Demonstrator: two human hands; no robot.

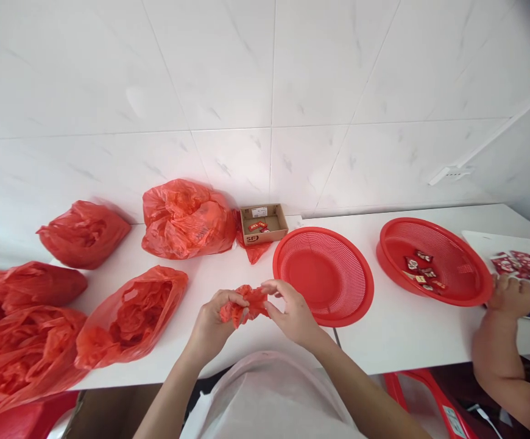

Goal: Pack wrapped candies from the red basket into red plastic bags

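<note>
My left hand [212, 323] and my right hand [292, 314] both pinch a small crumpled red plastic bag [245, 303] just above the white table [397, 329], close to its front edge. Fingers of both hands are closed on the bag's folds. An empty red mesh basket [322, 274] lies right of my hands. An open red bag [132, 314] lies to the left of them.
Several stuffed red plastic bags [185, 216] crowd the table's left side. A small cardboard box [264, 224] stands by the tiled wall. A second red basket [432, 262] holds small red packets. Another person's hand [512, 296] rests at the right, by a white tray [521, 259] of packets.
</note>
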